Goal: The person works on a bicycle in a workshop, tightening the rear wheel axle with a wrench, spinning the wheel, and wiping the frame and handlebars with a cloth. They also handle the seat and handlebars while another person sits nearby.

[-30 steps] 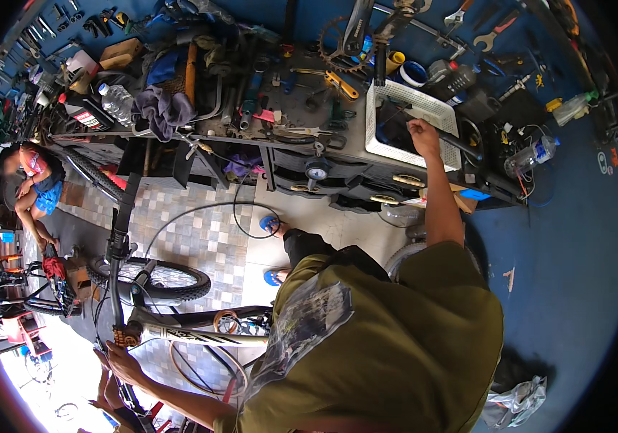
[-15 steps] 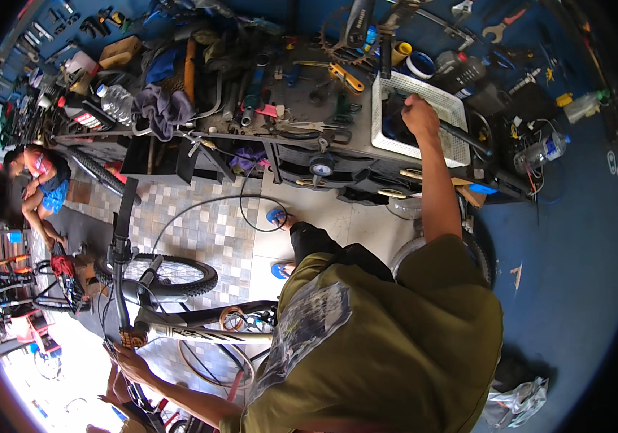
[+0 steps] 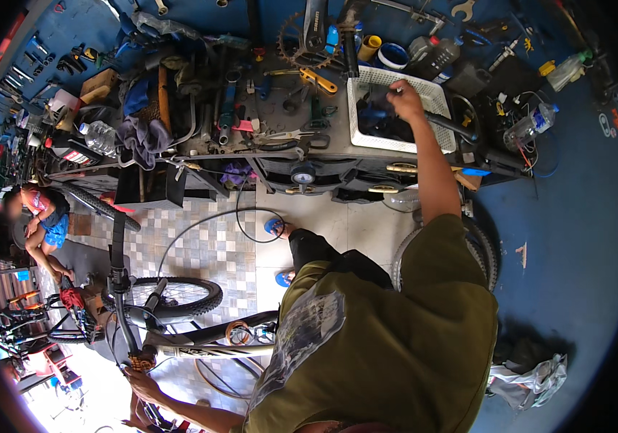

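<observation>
My right hand (image 3: 406, 102) is over a white plastic basket (image 3: 364, 143) on the workbench, its fingers closed together. Whatever they pinch is too small to make out. Dark parts (image 3: 375, 115) lie in the basket under the hand, and a black tube (image 3: 450, 125) rests across its right side. At lower left, my left hand (image 3: 143, 384) is closed on the near end of a bicycle handlebar (image 3: 123, 310), its fingertips partly lost in glare. Beside that hand is a brown ribbed part (image 3: 141, 359). The bicycle's pale frame (image 3: 215, 351) runs from there toward my body.
Pliers (image 3: 287, 137), a yellow-handled tool (image 3: 318, 81), a crankset (image 3: 314, 36) and bottles (image 3: 99, 137) crowd the workbench (image 3: 251, 148). A cable (image 3: 201, 218) loops above the tiled floor. Another person (image 3: 43, 224) sits at far left; someone's limb (image 3: 133, 413) shows below my left hand.
The view has shifted, so the bench sits further left and the bicycle slightly right and lower. My right hand has lifted a little within the basket area. My left hand stays at the handlebar.
</observation>
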A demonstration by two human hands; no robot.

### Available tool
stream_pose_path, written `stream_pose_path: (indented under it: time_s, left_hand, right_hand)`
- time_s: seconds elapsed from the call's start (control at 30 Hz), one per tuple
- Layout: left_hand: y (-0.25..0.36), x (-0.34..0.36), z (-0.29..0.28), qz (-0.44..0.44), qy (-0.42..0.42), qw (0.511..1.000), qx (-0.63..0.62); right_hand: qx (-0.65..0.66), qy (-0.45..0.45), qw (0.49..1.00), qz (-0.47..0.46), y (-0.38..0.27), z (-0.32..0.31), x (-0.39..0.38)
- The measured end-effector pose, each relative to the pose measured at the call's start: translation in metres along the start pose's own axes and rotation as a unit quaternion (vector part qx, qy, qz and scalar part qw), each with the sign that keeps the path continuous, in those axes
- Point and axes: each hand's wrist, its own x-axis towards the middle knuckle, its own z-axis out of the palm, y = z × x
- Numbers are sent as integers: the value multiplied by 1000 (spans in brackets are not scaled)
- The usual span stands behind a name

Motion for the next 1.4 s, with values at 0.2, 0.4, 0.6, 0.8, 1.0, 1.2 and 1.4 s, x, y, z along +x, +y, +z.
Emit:
stream_pose_path:
  time_s: [0.2, 0.4, 0.6, 0.8, 1.0, 1.2, 1.4]
  left_hand:
    - [-1, -7, -5, 35, 12, 999, 30]
    - [-1, -10, -10, 58, 14, 997, 47]
    - [-1, -6, -7, 48, 17, 998, 41]
    - [3, -5, -2, 43, 19, 999, 26]
    - [4, -5, -1, 43, 22, 999, 19]
    - [11, -1, -2, 42, 25, 999, 12]
    - [11, -3, -8, 39, 27, 999, 25]
  right_hand:
    - [353, 164, 910, 143, 12, -13, 33]
    - [400, 88, 902, 137, 26, 11, 43]
    - [-156, 86, 982, 64, -38, -17, 6]
    - [-173, 44, 984, -1, -53, -30, -9]
    - [-188, -113, 975, -36, -43, -27, -4]
    - [-387, -259, 882, -73, -1, 11, -37]
    - [-133, -131, 980, -63, -12, -31, -39]
